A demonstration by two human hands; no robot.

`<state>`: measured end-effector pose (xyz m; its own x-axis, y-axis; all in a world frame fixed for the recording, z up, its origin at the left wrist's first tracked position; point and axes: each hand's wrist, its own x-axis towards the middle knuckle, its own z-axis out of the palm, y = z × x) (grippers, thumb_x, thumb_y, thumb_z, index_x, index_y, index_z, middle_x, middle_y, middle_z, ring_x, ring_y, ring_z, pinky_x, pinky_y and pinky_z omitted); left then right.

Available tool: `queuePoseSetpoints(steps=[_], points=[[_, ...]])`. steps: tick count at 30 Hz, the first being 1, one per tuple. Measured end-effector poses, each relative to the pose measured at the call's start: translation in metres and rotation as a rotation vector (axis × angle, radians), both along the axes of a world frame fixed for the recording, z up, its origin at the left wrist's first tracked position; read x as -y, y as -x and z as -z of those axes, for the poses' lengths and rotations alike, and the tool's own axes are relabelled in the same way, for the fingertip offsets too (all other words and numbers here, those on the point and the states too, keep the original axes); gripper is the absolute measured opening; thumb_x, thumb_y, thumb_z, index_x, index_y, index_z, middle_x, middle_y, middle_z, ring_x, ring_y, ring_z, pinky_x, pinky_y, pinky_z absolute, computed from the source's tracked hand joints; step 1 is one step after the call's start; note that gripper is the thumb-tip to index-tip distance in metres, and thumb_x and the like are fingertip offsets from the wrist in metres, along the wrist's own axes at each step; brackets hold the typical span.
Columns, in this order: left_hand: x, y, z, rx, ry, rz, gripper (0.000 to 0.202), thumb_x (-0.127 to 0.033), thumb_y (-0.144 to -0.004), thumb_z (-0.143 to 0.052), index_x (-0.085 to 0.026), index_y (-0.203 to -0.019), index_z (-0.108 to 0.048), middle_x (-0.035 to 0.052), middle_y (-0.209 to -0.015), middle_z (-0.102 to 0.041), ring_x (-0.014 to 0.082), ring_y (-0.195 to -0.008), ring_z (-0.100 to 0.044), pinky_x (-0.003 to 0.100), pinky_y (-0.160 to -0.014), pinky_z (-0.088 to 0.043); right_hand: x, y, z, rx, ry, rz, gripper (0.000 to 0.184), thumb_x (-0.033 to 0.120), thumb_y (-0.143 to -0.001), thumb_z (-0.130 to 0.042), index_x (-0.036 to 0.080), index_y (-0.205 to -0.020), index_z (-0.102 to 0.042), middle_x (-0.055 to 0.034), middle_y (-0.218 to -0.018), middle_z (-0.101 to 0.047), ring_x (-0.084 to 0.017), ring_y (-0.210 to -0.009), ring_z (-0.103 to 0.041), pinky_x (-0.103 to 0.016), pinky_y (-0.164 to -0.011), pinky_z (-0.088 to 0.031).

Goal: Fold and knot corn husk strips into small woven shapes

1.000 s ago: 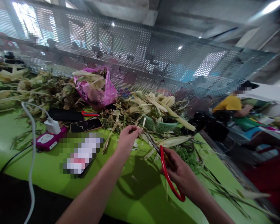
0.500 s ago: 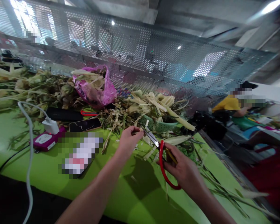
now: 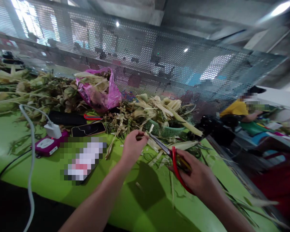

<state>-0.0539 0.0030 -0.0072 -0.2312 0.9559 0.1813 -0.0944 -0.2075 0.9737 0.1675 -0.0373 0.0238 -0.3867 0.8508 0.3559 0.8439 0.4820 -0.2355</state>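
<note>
My right hand point(image 3: 200, 178) grips red-handled scissors point(image 3: 170, 153) above the green table point(image 3: 140, 206). The blades point up and left toward my left hand point(image 3: 133, 145). That hand is pinched shut on a small pale piece, too small to name, right at the blade tips. Dry corn husks point(image 3: 157, 111) lie heaped just beyond both hands, with thin green strips scattered on the table under the scissors.
A pink plastic bag point(image 3: 100, 91) of husks, a green basket point(image 3: 166, 130), a phone point(image 3: 89, 129), a charger with a white cable point(image 3: 52, 130) and a pink device point(image 3: 47, 145) lie on the table. A perforated metal screen point(image 3: 145, 61) stands behind. A person in yellow point(image 3: 239, 108) sits at right.
My right hand has shifted right and a little down with the scissors, and the blades now reach my left fingertips. My left hand has stayed nearly in place.
</note>
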Motion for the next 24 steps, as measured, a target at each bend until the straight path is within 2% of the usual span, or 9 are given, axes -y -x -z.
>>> queuePoseSetpoints(steps=[3,8,13,24], points=[[0.001,0.001,0.002,-0.202,-0.087,-0.105,0.007,-0.023,-0.075,-0.061,-0.016,-0.077,-0.062,0.0014,-0.075,-0.062,0.0126,-0.069,-0.057,0.024,-0.066,-0.043,0.000,-0.006,-0.003,0.110,-0.071,-0.014,0.045,0.043,-0.084,-0.057,0.024,-0.125,-0.051,-0.0086,-0.119,-0.064,-0.026,-0.100,-0.066,-0.034,-0.081,-0.052],[0.006,0.002,-0.002,-0.453,-0.200,-0.219,0.004,-0.015,-0.076,-0.059,-0.016,-0.077,-0.062,0.0031,-0.081,-0.062,0.0143,-0.075,-0.058,0.027,-0.073,-0.044,0.003,-0.009,-0.013,0.264,-0.178,0.008,0.042,0.041,-0.087,-0.052,0.022,-0.124,-0.051,-0.0108,-0.114,-0.065,-0.028,-0.091,-0.067,-0.035,-0.069,-0.053],[0.007,0.002,-0.001,-0.502,-0.253,-0.220,0.003,-0.014,-0.077,-0.060,-0.016,-0.078,-0.062,0.0040,-0.081,-0.062,0.0154,-0.077,-0.058,0.028,-0.074,-0.046,0.003,-0.006,-0.020,0.324,-0.243,-0.009,0.039,0.035,-0.086,-0.049,0.020,-0.122,-0.053,-0.0120,-0.107,-0.067,-0.027,-0.084,-0.068,-0.034,-0.063,-0.052],[0.008,0.001,-0.002,-0.569,-0.283,-0.207,0.004,-0.015,-0.079,-0.059,-0.017,-0.080,-0.063,0.0042,-0.083,-0.063,0.0153,-0.076,-0.059,0.028,-0.073,-0.047,0.002,-0.005,-0.018,0.325,-0.198,0.022,0.039,0.032,-0.085,-0.051,0.022,-0.122,-0.052,-0.0093,-0.111,-0.067,-0.027,-0.091,-0.067,-0.034,-0.067,-0.053]])
